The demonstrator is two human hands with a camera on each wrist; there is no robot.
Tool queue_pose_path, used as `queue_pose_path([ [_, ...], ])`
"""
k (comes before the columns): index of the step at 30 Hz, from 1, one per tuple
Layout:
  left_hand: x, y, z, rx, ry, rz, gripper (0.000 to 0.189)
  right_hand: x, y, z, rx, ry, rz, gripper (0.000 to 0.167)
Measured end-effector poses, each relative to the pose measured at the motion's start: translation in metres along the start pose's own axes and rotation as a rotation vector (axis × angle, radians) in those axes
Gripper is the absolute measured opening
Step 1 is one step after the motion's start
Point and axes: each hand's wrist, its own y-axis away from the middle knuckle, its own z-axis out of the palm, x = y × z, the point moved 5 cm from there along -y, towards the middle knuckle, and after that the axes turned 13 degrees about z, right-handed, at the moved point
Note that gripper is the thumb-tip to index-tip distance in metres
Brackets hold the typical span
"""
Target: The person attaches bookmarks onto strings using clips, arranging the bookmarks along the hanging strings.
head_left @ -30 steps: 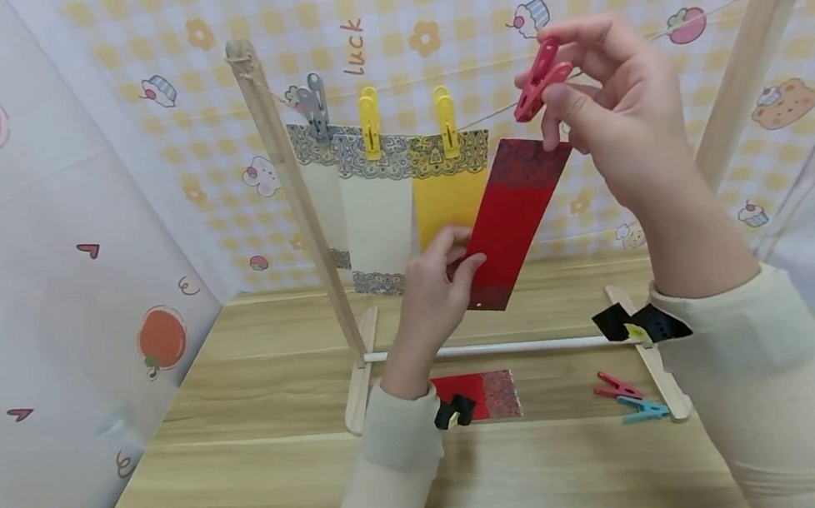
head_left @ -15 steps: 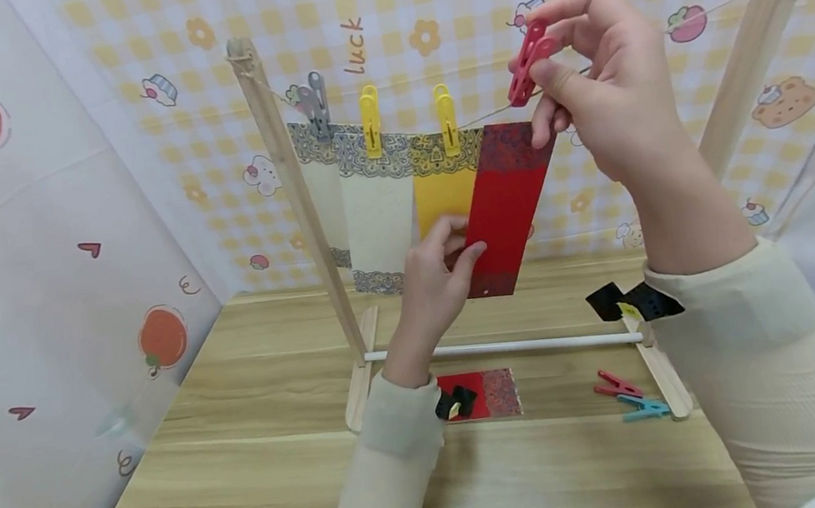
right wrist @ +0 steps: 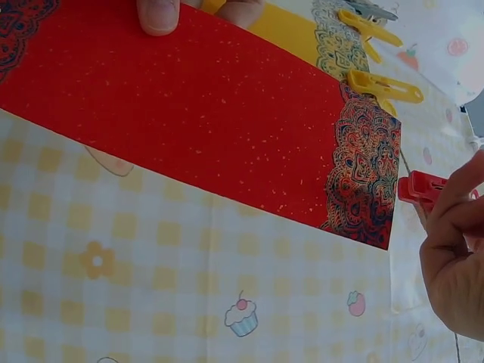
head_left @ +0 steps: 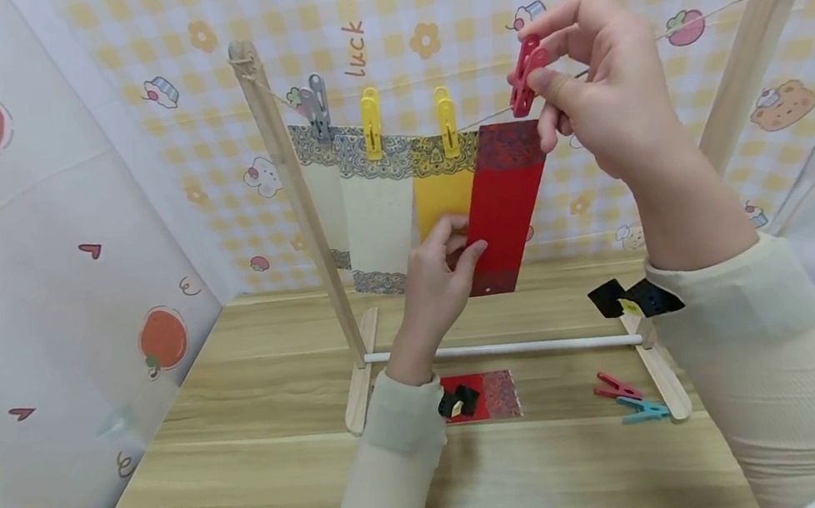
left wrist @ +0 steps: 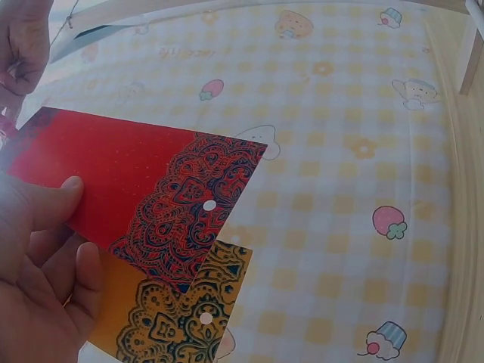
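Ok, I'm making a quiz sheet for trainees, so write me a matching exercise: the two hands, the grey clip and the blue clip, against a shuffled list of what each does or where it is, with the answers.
Column one:
1. Left hand
2. Right hand
3. Grey clip
4. Blue clip

Column two:
A. Clipped at the top of a cream card
B. Holds a red clip
C. Lies on the wooden tabletop
D. Pinches a red card

Pairs: 1-D, 2-B, 3-A, 4-C

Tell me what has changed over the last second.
The held red card has risen, shifted left and straightened closer to vertical; the left hand gripping it rose slightly. The right hand moved slightly up and left, its red clothespin now more upright. Nothing was newly grasped or released. The hanging cards and loose clothespins stayed put.
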Motion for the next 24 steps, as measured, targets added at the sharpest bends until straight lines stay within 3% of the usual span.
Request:
queue_pose_path([
  [18, -0.003, -0.002, 0.005, 0.025, 0.043, -0.002, 0.029, 0.013, 0.002, -0.003, -0.035, 0.009, 0.041, 0.019],
  [24, -0.004, -0.004, 0.008, 0.005, 0.061, 0.003, 0.03, 0.017, 0.003, -0.005, -0.029, 0.052, 0.097, 0.021],
])
